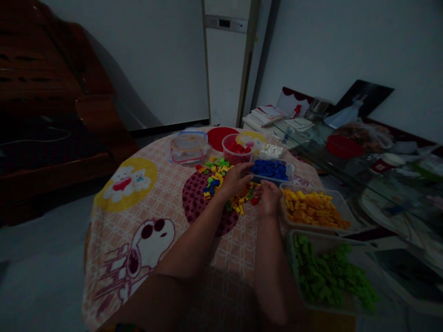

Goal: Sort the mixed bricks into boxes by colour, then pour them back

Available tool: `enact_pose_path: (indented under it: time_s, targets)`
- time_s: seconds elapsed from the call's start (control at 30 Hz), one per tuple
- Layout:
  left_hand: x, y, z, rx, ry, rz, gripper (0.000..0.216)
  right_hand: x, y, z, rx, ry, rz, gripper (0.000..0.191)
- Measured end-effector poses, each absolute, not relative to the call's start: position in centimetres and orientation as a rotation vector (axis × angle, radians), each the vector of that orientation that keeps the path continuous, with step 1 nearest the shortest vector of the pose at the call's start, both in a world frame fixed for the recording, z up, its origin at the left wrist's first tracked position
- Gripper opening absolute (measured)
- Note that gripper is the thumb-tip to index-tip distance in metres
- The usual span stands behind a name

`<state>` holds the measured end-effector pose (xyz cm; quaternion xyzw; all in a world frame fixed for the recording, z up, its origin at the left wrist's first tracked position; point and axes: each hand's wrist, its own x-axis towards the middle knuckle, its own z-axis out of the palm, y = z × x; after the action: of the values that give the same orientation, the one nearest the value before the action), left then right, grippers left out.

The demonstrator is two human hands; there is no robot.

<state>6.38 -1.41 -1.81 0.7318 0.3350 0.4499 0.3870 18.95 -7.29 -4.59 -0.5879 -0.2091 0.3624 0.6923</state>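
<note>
A mixed pile of toy building bricks (pixel 216 173) in yellow, green, blue and red lies on the tablecloth. My left hand (pixel 237 180) is over the right part of this pile, its fingers stretched apart toward the near left edge of a clear box of blue bricks (pixel 270 169). I make out nothing held in it. Just below the blue box, my right hand (pixel 269 197) is closed, fingers curled in; whatever they may hold is hidden. A red brick (pixel 254 201) lies beside it. Right of that hand stands a clear box of yellow bricks (pixel 311 208).
Green bricks (pixel 328 272) fill a box at the near right. Behind the pile stand a round tub of red bricks (pixel 238 147), white bricks (pixel 272 151) and stacked clear lids (pixel 188 146). A cluttered glass table (pixel 311 138) adjoins on the right.
</note>
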Motion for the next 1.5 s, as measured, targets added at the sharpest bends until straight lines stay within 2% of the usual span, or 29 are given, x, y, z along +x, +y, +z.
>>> enact_pose_path:
  time_s: [0.2, 0.4, 0.7, 0.87, 1.0, 1.27, 1.5]
  targets:
    - [6.7, -1.5, -2.7, 1.926, 0.736, 1.075, 0.057, 19.0, -7.2, -4.8, -1.311, -0.475, 0.803, 0.016]
    - [6.7, -1.9, -2.4, 1.989, 0.75, 1.049, 0.058, 19.1, -7.2, -5.0, -1.303, -0.494, 0.786, 0.015]
    - [2.2, -0.6, 0.6, 2.155, 1.25, 0.909, 0.038, 18.8, -7.2, -4.3, -1.324, -0.46, 0.79, 0.013]
    - [-2.6, 0.6, 1.0, 2.215, 1.505, 0.56, 0.029, 18.8, -7.3, -4.3, -1.324, -0.458, 0.798, 0.013]
    - [-4.3, 0.9, 0.5, 2.225, 1.457, 0.392, 0.029, 18.9, -7.2, -4.7, -1.306, -0.46, 0.8, 0.013]
    - [-3.7, 1.2, -0.4, 2.178, 1.438, 0.361, 0.036, 18.9, -7.3, -4.9, -1.292, -0.477, 0.804, 0.018]
    - [-3.8, 1.2, -0.4, 2.154, 1.416, 0.379, 0.035, 18.8, -7.4, -4.6, -1.297, -0.477, 0.799, 0.013]
